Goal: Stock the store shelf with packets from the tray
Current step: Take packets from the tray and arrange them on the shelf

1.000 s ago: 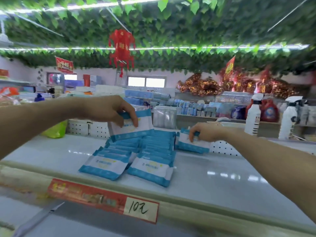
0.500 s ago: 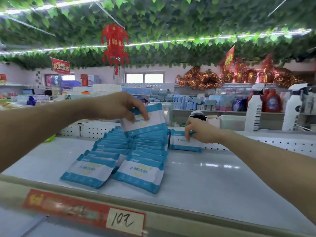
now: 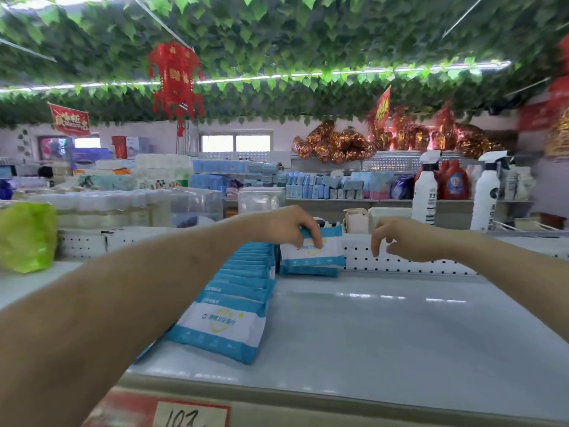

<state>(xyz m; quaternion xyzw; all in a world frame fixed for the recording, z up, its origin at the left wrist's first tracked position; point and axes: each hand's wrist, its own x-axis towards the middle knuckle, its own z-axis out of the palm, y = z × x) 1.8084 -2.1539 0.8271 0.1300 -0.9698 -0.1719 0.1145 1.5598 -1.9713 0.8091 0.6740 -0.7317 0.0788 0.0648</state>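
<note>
Left fingers (image 3: 317, 241): curled down over the top edge of a blue-and-white packet (image 3: 321, 254), tips pressed on its front face; thumb hidden behind. A firm grip from above. The packet stands nearly upright at the very back of the shelf (image 3: 385, 334). Its lower edge meets a second packet (image 3: 308, 270) lying under it (cannot tell whether it rests on that one or just behind it). Both sit close against the perforated back panel (image 3: 415, 263).

Left hand (image 3: 286, 226) reaches in from the left. The forearm runs long across the lower frame and covers part of the stock.

Right fingers (image 3: 375, 241): loosely bent, tips pointing down, nothing between them. Right hand (image 3: 403, 240) hovers just right of the held packet, apart from it, in front of the back panel.

Row of packets (image 3: 234, 306): same blue-and-white kind, overlapped like shingles. It runs from near the shelf's front edge toward the back and ends just left of the held one. The frontmost faces the camera, with a logo and printed characters on its white band.

Further out: a price tag (image 3: 191, 414) with a handwritten number on the shelf's front lip, cut off by the frame. A green bag (image 3: 27, 235) at far left. Two white spray bottles (image 3: 425, 195) stand beyond the back panel at right. A red lantern (image 3: 175, 78) hangs from a ceiling covered in green leaves (image 3: 308, 41).
</note>
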